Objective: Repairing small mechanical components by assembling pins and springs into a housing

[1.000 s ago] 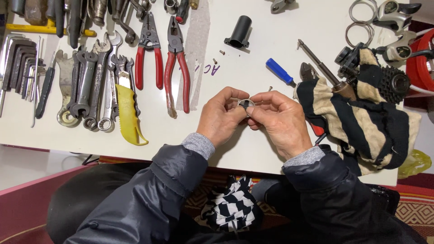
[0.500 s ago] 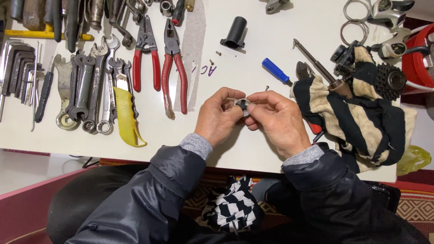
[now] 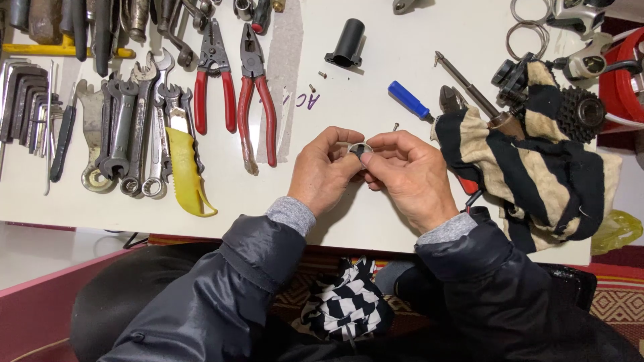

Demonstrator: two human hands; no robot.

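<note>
Hands unmoved, left hand, right hand pinching small metal ring

Shiny metal ring; matt white table; red glossy-handled pliers; striped cloth.

Tools and parts on the white table

Two red-handled pliers lie side by side at upper centre, left of a black tube standing on end. A row of wrenches lies further left, touching a yellow-handled tool; hex keys sit at the far left edge. A blue-handled screwdriver lies near a striped rag, which carries a black sprocket. Metal rings lie at upper right.
</note>
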